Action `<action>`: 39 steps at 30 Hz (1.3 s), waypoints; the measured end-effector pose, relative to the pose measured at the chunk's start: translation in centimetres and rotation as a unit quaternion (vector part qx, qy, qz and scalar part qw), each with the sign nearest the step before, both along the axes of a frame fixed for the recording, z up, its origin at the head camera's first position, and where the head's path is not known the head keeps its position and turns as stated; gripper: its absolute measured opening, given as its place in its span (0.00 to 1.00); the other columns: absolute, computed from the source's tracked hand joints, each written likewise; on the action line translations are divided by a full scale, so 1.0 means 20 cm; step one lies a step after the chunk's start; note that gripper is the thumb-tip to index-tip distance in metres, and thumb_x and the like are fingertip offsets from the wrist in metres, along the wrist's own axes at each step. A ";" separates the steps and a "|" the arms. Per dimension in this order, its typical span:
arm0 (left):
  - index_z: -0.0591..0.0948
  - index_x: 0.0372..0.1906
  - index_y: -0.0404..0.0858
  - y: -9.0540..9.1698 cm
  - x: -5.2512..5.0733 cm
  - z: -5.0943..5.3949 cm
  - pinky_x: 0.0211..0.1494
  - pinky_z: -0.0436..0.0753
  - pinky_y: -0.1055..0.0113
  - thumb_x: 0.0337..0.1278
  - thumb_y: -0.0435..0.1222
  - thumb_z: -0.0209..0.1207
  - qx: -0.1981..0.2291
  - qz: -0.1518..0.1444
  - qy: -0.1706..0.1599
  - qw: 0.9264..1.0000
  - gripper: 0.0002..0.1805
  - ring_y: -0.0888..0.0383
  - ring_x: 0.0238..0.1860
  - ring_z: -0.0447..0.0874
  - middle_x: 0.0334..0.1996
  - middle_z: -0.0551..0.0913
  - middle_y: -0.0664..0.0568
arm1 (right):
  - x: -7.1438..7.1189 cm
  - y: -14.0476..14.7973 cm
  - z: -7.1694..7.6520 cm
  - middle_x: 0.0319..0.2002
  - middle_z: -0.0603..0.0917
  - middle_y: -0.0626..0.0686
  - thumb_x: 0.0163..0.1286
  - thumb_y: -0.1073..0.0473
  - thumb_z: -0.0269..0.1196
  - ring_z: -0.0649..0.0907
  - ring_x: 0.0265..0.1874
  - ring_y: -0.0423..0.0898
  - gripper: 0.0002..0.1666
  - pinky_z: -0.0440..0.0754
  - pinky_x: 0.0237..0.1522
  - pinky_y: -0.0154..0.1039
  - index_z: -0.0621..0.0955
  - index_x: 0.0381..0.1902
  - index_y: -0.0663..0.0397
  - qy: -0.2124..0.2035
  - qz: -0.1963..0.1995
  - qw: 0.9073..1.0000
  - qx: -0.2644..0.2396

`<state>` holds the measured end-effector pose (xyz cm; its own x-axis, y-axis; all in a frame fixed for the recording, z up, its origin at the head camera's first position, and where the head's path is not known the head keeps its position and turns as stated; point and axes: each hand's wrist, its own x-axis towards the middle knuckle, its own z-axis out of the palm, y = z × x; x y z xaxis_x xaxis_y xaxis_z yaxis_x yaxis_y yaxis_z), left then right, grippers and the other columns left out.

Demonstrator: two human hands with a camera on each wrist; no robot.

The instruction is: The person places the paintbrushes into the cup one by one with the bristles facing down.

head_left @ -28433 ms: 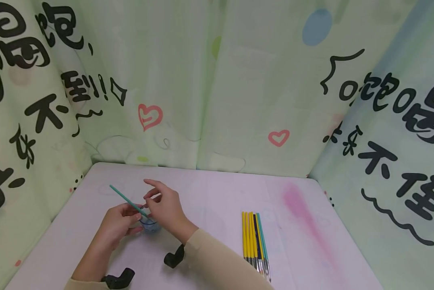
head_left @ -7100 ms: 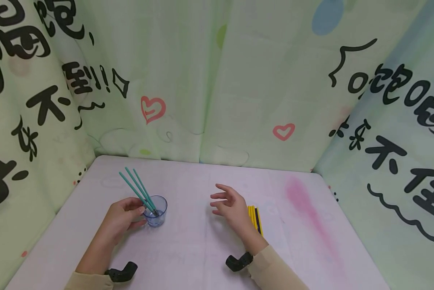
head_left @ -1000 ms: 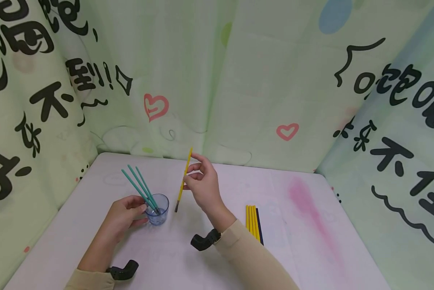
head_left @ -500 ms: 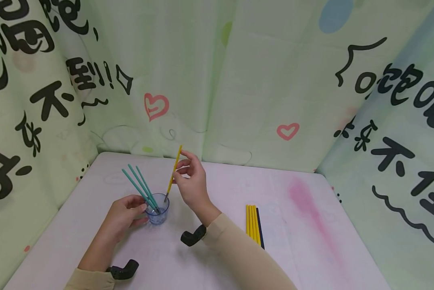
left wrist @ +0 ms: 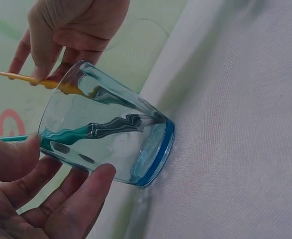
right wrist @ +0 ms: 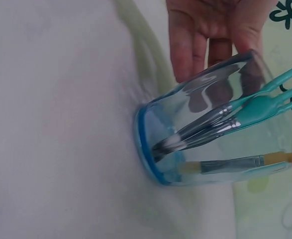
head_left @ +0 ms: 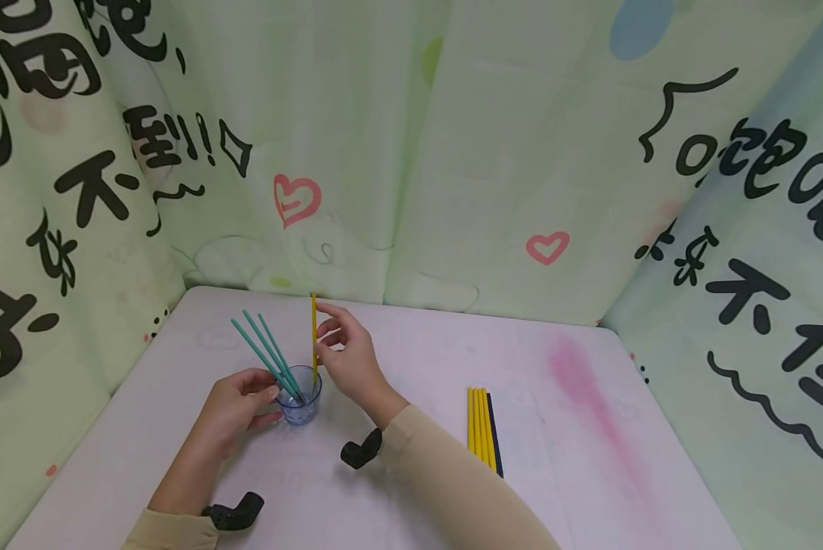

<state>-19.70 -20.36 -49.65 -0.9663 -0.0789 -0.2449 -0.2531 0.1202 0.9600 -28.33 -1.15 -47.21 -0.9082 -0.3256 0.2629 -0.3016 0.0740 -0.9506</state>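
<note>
A clear bluish cup (head_left: 299, 413) stands upright on the table, its wall (left wrist: 153, 154) and blue base showing in both wrist views. My left hand (head_left: 234, 405) holds it from the left, thumb near the rim and fingers along the side. Several teal paintbrushes (head_left: 263, 354) lean leftward in it, bristles down. With my right hand (head_left: 351, 359) I pinch a yellow paintbrush (head_left: 314, 325), nearly vertical at the cup's right side. Its bristle end is inside the glass, close to the bottom in the right wrist view, where its ferrule (right wrist: 233, 165) shows through the wall.
To the right, a row of yellow paintbrushes (head_left: 477, 424) and one dark-handled brush (head_left: 495, 435) lie side by side, their lower ends hidden by my right sleeve (head_left: 452, 477). A pale cloth (head_left: 624, 489) with a pink streak covers the table. Printed curtains (head_left: 452, 153) enclose it.
Over the last second my right hand has carried the yellow paintbrush leftward and lowered it bristles first into the cup. Earlier, only one teal brush was at the cup. My left hand stays there.
</note>
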 end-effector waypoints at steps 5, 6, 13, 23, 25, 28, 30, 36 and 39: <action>0.75 0.69 0.23 0.00 0.00 0.00 0.53 0.95 0.56 0.78 0.30 0.59 0.000 -0.001 0.003 1.000 0.22 0.54 0.51 0.87 0.60 0.81 0.32 | 0.00 -0.01 -0.02 0.49 0.82 0.63 0.71 0.77 0.63 0.83 0.38 0.44 0.38 0.95 0.42 0.42 0.78 0.74 0.44 -0.011 0.010 0.999 0.032; 0.75 0.69 0.23 0.00 0.00 0.00 0.53 0.95 0.56 0.78 0.30 0.59 0.001 -0.001 0.004 1.000 0.22 0.54 0.51 0.88 0.60 0.81 0.32 | 0.00 -0.01 -0.03 0.48 0.83 0.62 0.71 0.77 0.64 0.83 0.38 0.44 0.38 0.95 0.42 0.41 0.78 0.74 0.44 -0.014 0.010 0.999 0.035; 0.75 0.68 0.22 0.01 0.00 0.01 0.52 0.95 0.55 0.78 0.29 0.59 0.002 0.005 0.008 1.000 0.22 0.55 0.50 0.88 0.60 0.81 0.31 | 0.00 0.00 -0.05 0.50 0.89 0.56 0.74 0.72 0.65 0.88 0.42 0.42 0.33 0.92 0.44 0.32 0.79 0.73 0.42 -0.015 0.029 0.997 0.071; 0.75 0.68 0.22 0.01 0.01 0.01 0.53 0.95 0.55 0.78 0.30 0.59 0.001 0.002 0.005 1.000 0.22 0.52 0.53 0.88 0.61 0.80 0.30 | 0.02 0.05 -0.10 0.56 0.92 0.52 0.77 0.70 0.63 0.90 0.47 0.43 0.31 0.92 0.46 0.32 0.80 0.73 0.40 -0.041 0.050 0.993 0.099; 0.75 0.68 0.22 0.01 0.01 0.02 0.53 0.95 0.55 0.78 0.30 0.59 0.003 0.002 0.006 1.000 0.22 0.53 0.52 0.88 0.61 0.80 0.30 | 0.02 0.06 -0.11 0.57 0.91 0.54 0.76 0.71 0.63 0.91 0.48 0.44 0.32 0.94 0.47 0.36 0.79 0.73 0.41 -0.054 0.051 0.994 0.084; 0.75 0.68 0.23 0.01 0.01 0.01 0.53 0.95 0.55 0.78 0.30 0.59 0.002 0.005 0.002 1.000 0.22 0.53 0.52 0.88 0.61 0.80 0.30 | 0.02 0.08 -0.11 0.58 0.91 0.57 0.76 0.71 0.63 0.91 0.48 0.45 0.32 0.95 0.47 0.40 0.79 0.74 0.42 -0.071 0.050 0.994 0.069; 0.75 0.69 0.23 0.01 0.01 0.01 0.53 0.95 0.56 0.78 0.30 0.59 -0.002 0.005 -0.003 1.000 0.22 0.52 0.53 0.87 0.61 0.80 0.31 | 0.03 0.10 -0.11 0.58 0.90 0.57 0.76 0.71 0.62 0.91 0.48 0.45 0.33 0.96 0.47 0.42 0.78 0.74 0.42 -0.077 0.048 0.994 0.065; 0.75 0.68 0.23 0.00 0.00 0.00 0.54 0.95 0.57 0.78 0.30 0.58 -0.001 0.004 -0.004 1.000 0.22 0.55 0.51 0.87 0.60 0.81 0.33 | 0.04 0.16 -0.12 0.58 0.90 0.57 0.75 0.71 0.62 0.91 0.50 0.50 0.33 0.96 0.46 0.46 0.78 0.74 0.42 -0.090 0.039 0.994 0.052; 0.75 0.68 0.22 0.00 0.00 0.00 0.53 0.95 0.56 0.78 0.29 0.58 0.007 0.002 0.001 1.000 0.22 0.57 0.50 0.87 0.58 0.81 0.34 | 0.04 0.20 -0.13 0.59 0.89 0.58 0.75 0.71 0.62 0.92 0.51 0.53 0.34 0.96 0.46 0.47 0.78 0.74 0.42 -0.097 0.037 0.994 0.045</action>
<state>-19.64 -20.31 -49.70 -0.9666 -0.0793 -0.2435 -0.2511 0.1061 0.9621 -27.45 2.89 -49.75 -0.9114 -0.4082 0.0517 -0.1206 0.1449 -0.9821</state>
